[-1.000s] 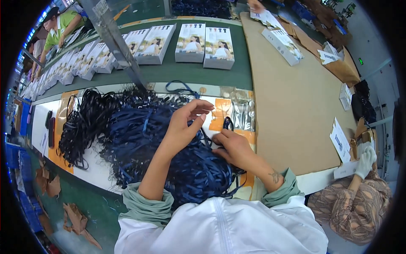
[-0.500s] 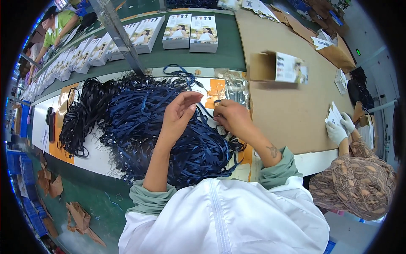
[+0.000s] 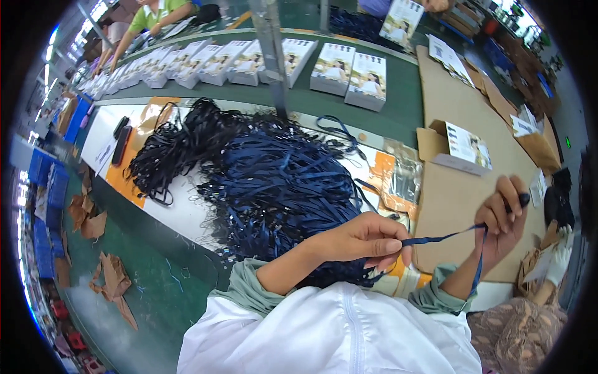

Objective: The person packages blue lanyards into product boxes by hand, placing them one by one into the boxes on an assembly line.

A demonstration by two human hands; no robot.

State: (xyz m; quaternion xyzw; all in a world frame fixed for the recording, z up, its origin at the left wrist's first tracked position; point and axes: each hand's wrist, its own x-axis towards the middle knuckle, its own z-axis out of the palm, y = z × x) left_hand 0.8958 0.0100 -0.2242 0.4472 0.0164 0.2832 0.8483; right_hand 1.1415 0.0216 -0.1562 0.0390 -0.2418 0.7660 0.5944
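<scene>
A single blue lanyard (image 3: 440, 238) stretches between my hands, its loose end hanging down by my right sleeve. My left hand (image 3: 367, 242) pinches one part of it between thumb and fingers, over the near right edge of the pile. Raised above the brown cardboard, my right hand (image 3: 503, 215) is closed round the strap, and a small black piece (image 3: 524, 199) sticks out by its fingertips. To the left lies a big tangled heap of blue lanyards (image 3: 283, 181), with a bunch of black lanyards (image 3: 180, 146) beside it on the white table.
An open printed box (image 3: 462, 149) lies on the cardboard sheet (image 3: 445, 212). Printed boxes (image 3: 367, 81) line the green belt behind a metal post (image 3: 269, 56). A co-worker's gloved hand (image 3: 559, 265) is at right; another person (image 3: 163, 14) works far left. A red-black tool (image 3: 122, 145) lies left.
My view has swung left. Both hands have moved right and away from the heap, drawing a blue lanyard out between them. The blurred box now rests on the cardboard.
</scene>
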